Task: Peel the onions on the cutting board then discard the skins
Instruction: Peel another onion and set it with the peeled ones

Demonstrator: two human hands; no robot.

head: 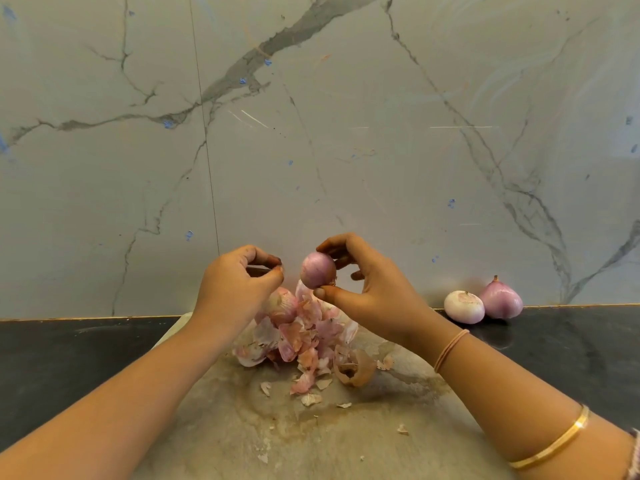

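Two more onions, a pale onion (464,307) and a purple onion (501,299), sit touching on the dark countertop (69,358) off the right side of the cutting board (346,441), against the grey-veined marble wall (346,133) that rises behind the board. Your right hand (374,289) holds a third onion (317,270) in the air above the board's far end, thumb beneath and fingers curled over its top. Your left hand (239,282) hovers just beside it, thumb closed against curled fingertips; whether it pinches a scrap you cannot tell. Pink skins (298,337) lie heaped on the board's far end, with loose flakes scattered toward its stained middle
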